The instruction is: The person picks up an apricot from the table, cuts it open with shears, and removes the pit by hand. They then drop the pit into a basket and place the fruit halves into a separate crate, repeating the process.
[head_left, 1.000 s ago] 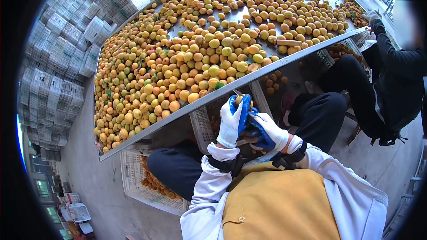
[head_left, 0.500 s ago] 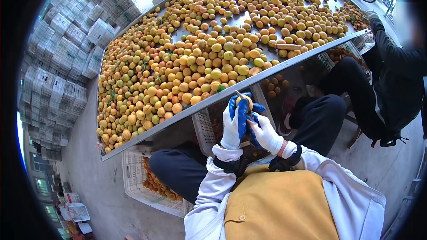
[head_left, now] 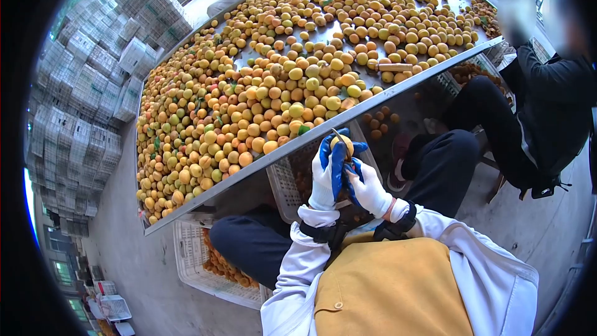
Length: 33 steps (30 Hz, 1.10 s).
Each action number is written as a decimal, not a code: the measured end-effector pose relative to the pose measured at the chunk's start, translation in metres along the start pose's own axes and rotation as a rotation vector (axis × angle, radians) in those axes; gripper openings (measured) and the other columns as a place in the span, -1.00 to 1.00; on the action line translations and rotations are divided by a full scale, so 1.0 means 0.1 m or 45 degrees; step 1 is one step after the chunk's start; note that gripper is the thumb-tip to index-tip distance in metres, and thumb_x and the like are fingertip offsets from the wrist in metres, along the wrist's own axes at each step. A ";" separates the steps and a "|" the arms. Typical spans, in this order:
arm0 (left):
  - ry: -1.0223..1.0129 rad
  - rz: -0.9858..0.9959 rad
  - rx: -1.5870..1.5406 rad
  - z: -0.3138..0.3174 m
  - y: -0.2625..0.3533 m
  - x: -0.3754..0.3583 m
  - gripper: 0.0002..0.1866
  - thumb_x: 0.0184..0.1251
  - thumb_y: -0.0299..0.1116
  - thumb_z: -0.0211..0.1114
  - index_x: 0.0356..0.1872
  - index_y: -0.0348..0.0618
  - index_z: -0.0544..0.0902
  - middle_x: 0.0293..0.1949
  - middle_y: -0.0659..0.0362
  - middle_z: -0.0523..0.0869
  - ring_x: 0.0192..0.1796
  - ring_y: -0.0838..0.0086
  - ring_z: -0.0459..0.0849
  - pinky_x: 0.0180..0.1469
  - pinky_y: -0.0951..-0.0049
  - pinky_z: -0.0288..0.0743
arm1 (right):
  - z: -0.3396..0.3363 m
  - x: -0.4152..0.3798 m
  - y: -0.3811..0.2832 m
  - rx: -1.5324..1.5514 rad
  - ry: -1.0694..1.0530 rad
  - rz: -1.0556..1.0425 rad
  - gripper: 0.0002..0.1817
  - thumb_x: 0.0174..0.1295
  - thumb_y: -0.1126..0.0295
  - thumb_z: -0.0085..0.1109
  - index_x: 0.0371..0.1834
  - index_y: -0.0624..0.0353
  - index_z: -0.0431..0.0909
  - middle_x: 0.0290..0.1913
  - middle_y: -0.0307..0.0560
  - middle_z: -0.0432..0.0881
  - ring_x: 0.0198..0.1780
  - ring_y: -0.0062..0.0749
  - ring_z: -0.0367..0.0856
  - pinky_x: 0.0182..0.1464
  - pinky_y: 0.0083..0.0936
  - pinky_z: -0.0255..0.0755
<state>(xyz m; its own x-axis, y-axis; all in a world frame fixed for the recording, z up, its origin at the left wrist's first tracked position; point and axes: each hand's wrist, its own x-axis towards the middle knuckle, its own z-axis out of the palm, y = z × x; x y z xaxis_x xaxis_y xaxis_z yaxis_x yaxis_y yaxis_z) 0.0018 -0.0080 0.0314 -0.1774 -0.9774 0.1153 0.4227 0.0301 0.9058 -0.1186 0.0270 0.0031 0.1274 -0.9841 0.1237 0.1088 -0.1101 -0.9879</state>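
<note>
Clasping an apricot (head_left: 344, 148) just beside the near edge of the bench (head_left: 387, 95), your left hand (head_left: 324, 177) meets your right hand (head_left: 369, 191); the knife blade (head_left: 338, 135) slants up-left; a white crate (head_left: 186, 260) holds orange fruit pieces (head_left: 222, 265).

The gloved left hand (head_left: 324, 177) grips a yellow fruit (head_left: 343, 149) against a blade (head_left: 337, 134), the gloved right hand (head_left: 371, 191) close beside.

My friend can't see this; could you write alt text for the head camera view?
Gloved left hand holds a yellow fruit, a blade against it, the right hand close beside. Ahead, a metal table bears heaped similar fruit, with stacked crates beyond.
</note>
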 end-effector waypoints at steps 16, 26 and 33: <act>0.200 1.053 1.737 0.20 0.39 0.06 -0.61 0.52 -0.25 0.07 0.12 -0.36 0.61 0.15 -0.22 0.67 0.20 -0.25 0.62 0.38 -0.16 0.36 | -0.08 0.50 -0.54 0.556 0.057 0.332 -0.73 0.57 0.22 0.16 0.02 0.19 0.68 -0.21 -0.34 0.68 -0.21 -0.77 0.51 -0.20 -0.67 0.46; 0.365 0.843 1.550 0.18 0.22 0.06 -0.64 0.43 -0.22 0.21 0.07 -0.27 0.63 -0.16 -0.15 0.70 -0.22 -0.20 0.71 -0.19 -0.03 0.58 | -0.06 0.48 -0.49 0.448 0.159 0.184 -0.69 0.54 0.19 0.23 0.03 0.25 0.68 -0.20 -0.26 0.72 -0.17 -0.69 0.57 -0.09 -0.63 0.53; 0.291 0.807 1.669 0.14 0.11 -0.03 -0.41 0.43 0.06 0.18 0.15 -0.32 0.60 -0.14 -0.18 0.71 -0.22 -0.21 0.71 -0.17 -0.04 0.59 | -0.06 0.49 -0.51 0.328 0.219 0.197 -0.67 0.50 0.18 0.27 -0.01 0.28 0.68 -0.22 -0.24 0.75 -0.20 -0.66 0.61 -0.09 -0.62 0.53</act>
<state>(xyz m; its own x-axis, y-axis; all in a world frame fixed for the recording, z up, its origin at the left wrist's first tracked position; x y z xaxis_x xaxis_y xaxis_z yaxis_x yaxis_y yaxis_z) -0.0055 -0.0020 0.0467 -0.0804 -0.7360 0.6722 -0.7361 0.4986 0.4579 -0.1241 -0.0164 0.0586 -0.0040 -0.9979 -0.0648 0.3496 0.0593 -0.9350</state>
